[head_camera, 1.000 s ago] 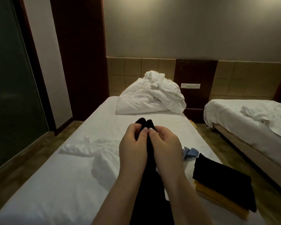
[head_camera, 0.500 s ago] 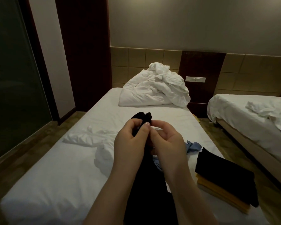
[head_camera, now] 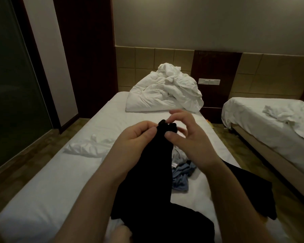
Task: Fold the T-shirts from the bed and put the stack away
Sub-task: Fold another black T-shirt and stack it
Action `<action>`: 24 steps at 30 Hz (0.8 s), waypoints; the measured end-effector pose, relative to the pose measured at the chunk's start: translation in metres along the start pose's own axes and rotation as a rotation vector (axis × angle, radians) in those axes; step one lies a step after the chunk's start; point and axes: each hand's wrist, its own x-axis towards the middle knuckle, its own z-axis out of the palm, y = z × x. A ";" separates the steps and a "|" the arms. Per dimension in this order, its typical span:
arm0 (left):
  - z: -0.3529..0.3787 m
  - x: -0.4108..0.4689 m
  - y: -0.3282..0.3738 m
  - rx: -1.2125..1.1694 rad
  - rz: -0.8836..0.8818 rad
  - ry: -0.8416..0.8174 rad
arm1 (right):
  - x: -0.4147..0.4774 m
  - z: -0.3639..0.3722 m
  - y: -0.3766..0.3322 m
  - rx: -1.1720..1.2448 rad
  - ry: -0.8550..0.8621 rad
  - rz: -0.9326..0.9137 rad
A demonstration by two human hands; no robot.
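1. Over the bed (head_camera: 60,190), your left hand (head_camera: 135,137) grips the black tee (head_camera: 153,165) near its top.
2. Meanwhile your right hand (head_camera: 191,137) pinches the same end, other fingers spread.
3. That blue tee (head_camera: 181,178) sits crumpled just below.

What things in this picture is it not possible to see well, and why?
All in the head view:
- Right hand fingers: motion blur; grip on the black T-shirt unclear.
- Blue garment: partly behind that T-shirt and the right wrist.
- Folded dark stack: right forearm covers part.
- T-shirt's lower end: cut off by the bottom edge.
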 end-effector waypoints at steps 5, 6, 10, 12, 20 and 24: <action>-0.016 0.028 0.034 0.019 0.090 -0.098 | 0.035 -0.021 -0.018 0.058 -0.068 -0.125; -0.018 0.033 0.041 0.009 0.118 -0.127 | 0.041 -0.023 -0.023 0.088 -0.073 -0.136; -0.024 0.058 0.067 0.010 0.194 -0.183 | 0.066 -0.034 -0.043 0.091 -0.067 -0.109; -0.026 0.071 0.079 0.087 0.226 -0.150 | 0.080 -0.040 -0.053 0.013 -0.022 -0.087; -0.035 0.102 0.107 0.478 0.402 -0.077 | 0.131 -0.072 -0.107 -0.430 -0.003 -0.212; -0.034 0.101 0.100 0.368 0.375 -0.083 | 0.133 -0.080 -0.123 -0.447 -0.165 -0.235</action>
